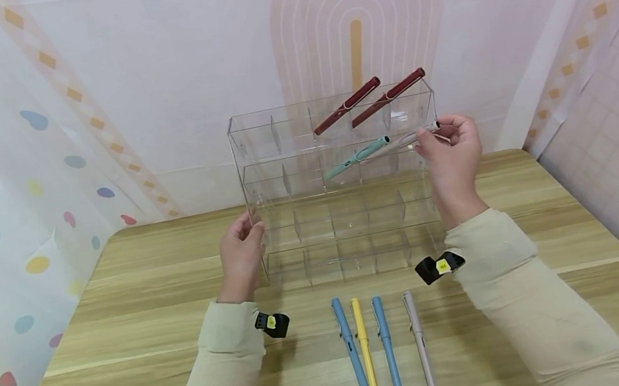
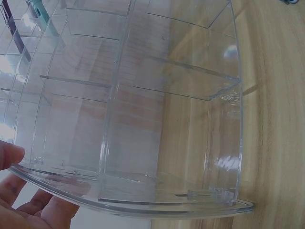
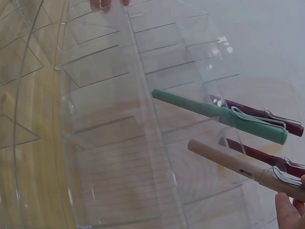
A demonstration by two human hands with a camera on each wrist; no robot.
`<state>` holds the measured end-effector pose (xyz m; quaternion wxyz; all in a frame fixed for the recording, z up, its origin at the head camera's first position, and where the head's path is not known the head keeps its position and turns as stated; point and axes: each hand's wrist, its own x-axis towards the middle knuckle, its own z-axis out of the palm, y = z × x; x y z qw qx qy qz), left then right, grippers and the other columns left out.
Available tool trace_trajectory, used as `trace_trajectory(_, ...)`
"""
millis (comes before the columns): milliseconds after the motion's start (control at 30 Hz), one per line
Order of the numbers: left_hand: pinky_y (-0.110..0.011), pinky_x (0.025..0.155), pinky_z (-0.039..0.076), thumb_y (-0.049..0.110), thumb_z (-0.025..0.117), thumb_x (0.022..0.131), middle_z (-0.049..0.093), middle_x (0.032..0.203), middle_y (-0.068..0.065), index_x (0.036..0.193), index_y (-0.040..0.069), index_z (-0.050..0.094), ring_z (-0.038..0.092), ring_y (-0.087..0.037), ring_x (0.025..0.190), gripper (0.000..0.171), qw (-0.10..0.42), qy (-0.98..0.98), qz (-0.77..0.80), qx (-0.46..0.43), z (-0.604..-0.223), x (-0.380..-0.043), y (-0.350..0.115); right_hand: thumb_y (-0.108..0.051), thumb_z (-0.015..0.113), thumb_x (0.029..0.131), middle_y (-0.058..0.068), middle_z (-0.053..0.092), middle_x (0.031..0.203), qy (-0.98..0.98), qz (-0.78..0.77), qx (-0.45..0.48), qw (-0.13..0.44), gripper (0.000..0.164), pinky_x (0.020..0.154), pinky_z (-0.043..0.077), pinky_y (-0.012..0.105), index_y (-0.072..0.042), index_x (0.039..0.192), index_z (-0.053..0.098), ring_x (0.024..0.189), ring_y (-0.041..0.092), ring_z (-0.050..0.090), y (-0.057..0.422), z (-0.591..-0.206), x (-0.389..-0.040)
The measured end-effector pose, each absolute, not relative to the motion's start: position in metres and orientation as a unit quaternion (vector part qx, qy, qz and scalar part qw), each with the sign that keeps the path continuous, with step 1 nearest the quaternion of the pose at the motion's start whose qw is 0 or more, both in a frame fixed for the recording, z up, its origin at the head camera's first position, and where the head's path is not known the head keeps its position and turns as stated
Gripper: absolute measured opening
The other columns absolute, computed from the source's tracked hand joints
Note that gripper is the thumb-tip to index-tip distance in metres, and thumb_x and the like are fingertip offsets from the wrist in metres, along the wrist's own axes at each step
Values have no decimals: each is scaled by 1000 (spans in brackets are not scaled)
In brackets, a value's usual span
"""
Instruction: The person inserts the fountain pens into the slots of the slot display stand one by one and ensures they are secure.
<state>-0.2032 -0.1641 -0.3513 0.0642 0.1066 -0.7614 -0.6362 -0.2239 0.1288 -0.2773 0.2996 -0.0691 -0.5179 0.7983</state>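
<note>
A clear acrylic rack [image 1: 237, 163] with several tiers of small compartments stands on the table. My left hand [image 1: 242, 255] grips its left side panel, thumb on one face and fingers on the other. At the right end, my right hand [image 1: 454, 156] pinches a pale pinkish-beige pen [image 3: 228, 160] near its clip end; the pen slants into the second tier from the top. Beside it a mint-green pen [image 1: 360, 155] leans in the same tier. Two dark red pens, one left [image 1: 347, 106] and one right [image 1: 391, 96], slant in the top tier.
In front of the rack lie a blue pen [image 1: 350, 345], a yellow pen [image 1: 365, 350], another blue pen [image 1: 387, 348] and a greyish-mauve pen [image 1: 420, 343] on the wooden table [image 1: 129, 350]. A patterned cloth [image 1: 180, 72] hangs behind the rack.
</note>
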Motion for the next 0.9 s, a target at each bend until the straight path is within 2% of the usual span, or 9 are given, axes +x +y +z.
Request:
trace_trajectory(200,-16,65,42,14,48,100,52,132,-16,141,7,49,47,-15,98,42,65,-762,-636,104,-352,-204,-164,11,62,84,2,47,88,-531,793,-61,293,29,67,52,19,-13,91,48,78,11,57,125,-283,-225)
trace_trajectory(900,-16,64,41,14,48,99,53,131,-15,141,8,49,48,-15,96,42,65,-763,-635,106,-351,-203,-164,12,60,85,1,48,88,-554,778,-55,293,30,63,50,17,-14,93,48,74,9,56,124,-289,-228)
